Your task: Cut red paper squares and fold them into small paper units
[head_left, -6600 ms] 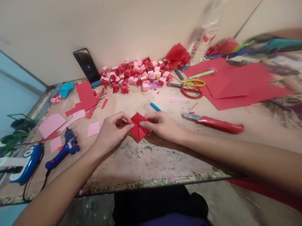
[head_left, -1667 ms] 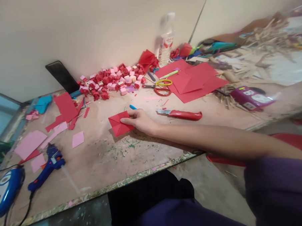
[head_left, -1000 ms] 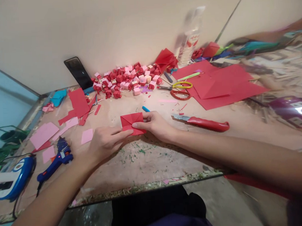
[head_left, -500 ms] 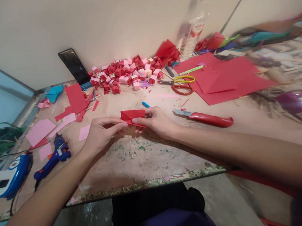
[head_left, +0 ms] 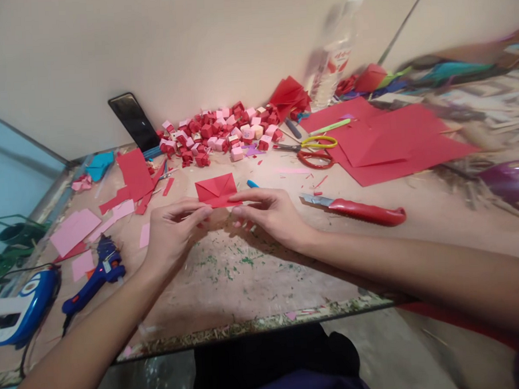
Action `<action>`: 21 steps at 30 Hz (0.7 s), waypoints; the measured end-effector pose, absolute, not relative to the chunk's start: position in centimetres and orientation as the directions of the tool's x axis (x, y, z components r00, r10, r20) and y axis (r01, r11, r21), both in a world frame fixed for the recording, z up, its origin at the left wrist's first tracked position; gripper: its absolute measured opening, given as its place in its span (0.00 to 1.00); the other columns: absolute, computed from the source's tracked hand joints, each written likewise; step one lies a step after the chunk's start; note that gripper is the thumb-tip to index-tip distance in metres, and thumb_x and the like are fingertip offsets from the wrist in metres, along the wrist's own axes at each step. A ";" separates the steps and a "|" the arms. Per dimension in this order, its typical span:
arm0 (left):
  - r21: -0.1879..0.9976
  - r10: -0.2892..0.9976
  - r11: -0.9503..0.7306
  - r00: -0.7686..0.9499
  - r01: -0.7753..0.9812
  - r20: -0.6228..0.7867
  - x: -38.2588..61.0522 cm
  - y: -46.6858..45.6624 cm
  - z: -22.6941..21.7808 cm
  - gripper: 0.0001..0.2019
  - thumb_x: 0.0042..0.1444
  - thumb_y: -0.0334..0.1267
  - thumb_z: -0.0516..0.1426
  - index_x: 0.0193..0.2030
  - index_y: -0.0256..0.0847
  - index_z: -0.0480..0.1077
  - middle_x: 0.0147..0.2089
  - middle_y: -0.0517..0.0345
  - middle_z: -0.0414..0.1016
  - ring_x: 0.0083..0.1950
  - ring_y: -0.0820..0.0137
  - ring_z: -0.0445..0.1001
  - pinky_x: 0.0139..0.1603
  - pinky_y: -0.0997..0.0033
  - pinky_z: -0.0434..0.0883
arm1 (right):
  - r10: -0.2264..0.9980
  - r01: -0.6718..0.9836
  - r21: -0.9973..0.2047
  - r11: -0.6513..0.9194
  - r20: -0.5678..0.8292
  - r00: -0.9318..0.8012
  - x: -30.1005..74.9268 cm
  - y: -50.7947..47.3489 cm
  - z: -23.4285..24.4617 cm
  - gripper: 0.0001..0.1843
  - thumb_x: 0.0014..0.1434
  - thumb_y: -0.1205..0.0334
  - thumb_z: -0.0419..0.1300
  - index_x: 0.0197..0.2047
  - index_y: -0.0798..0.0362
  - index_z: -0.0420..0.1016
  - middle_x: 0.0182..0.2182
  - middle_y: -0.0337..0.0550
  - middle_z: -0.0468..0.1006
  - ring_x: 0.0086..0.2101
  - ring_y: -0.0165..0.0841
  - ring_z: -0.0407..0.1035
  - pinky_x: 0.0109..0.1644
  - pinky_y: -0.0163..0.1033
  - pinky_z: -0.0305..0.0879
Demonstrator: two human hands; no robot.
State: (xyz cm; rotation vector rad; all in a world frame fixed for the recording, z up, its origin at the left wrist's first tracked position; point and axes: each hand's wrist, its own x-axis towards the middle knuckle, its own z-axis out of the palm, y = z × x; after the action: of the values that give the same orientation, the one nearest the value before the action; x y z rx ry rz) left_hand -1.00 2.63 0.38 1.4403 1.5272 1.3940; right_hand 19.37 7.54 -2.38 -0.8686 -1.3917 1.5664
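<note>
A small folded red paper (head_left: 217, 190), with envelope-like creases facing me, is held just above the table between both hands. My left hand (head_left: 175, 224) pinches its lower left corner between thumb and fingers. At its lower right edge, my right hand (head_left: 273, 214) grips it with thumb and index finger, the other fingers curled underneath. Just beyond the right hand lies a blue pen-like thing (head_left: 253, 184), partly hidden. To the right of that hand rests a red-handled knife (head_left: 363, 210), its blade toward the hand.
Behind are a pile of red and pink paper cubes (head_left: 214, 133), scissors (head_left: 313, 152), red sheets (head_left: 381, 137), a plastic bottle (head_left: 333, 65) and a leaning phone (head_left: 133, 122). A blue glue gun (head_left: 97, 276) and pink paper pieces (head_left: 74, 231) lie left. The table's front edge (head_left: 248, 328) is littered with scraps.
The folded red paper has moved slightly left and turned so its creased face shows more. My right hand has shifted its grip to the lower right edge. The view has shifted slightly.
</note>
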 end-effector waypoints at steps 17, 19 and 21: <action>0.921 0.939 -0.125 -0.254 0.370 0.230 -0.7 2.6 -0.7 0.06 0.55 0.38 0.72 0.30 0.41 0.83 0.26 0.58 0.82 0.28 0.69 0.79 0.30 0.73 0.75 | 0.944 -0.178 -0.984 -0.009 0.050 -0.327 19.3 7.7 -2.1 0.07 0.54 0.58 0.77 0.32 0.53 0.87 0.31 0.41 0.84 0.30 0.30 0.73 0.36 0.38 0.73; 0.930 0.938 -0.135 -0.259 0.343 0.231 -0.7 2.7 -0.9 0.08 0.55 0.38 0.72 0.30 0.40 0.80 0.27 0.59 0.81 0.28 0.70 0.80 0.31 0.73 0.77 | 0.947 -0.190 -0.982 -0.010 0.052 -0.318 19.3 7.7 -2.3 0.09 0.53 0.59 0.77 0.33 0.53 0.86 0.31 0.40 0.83 0.30 0.30 0.73 0.37 0.37 0.74; 0.951 0.937 -0.140 -0.274 0.275 0.217 -0.7 2.8 -1.1 0.11 0.52 0.39 0.73 0.32 0.40 0.76 0.29 0.61 0.81 0.29 0.70 0.81 0.32 0.74 0.78 | 0.949 -0.230 -0.973 -0.019 0.055 -0.311 19.2 7.7 -2.4 0.12 0.52 0.59 0.78 0.34 0.54 0.83 0.32 0.39 0.82 0.31 0.29 0.74 0.37 0.36 0.75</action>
State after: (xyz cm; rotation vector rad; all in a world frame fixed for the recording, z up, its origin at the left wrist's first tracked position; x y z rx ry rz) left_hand -0.73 2.81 -1.11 1.3812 1.5414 1.4486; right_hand 19.17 7.71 -2.44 -0.8511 -1.2643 1.5260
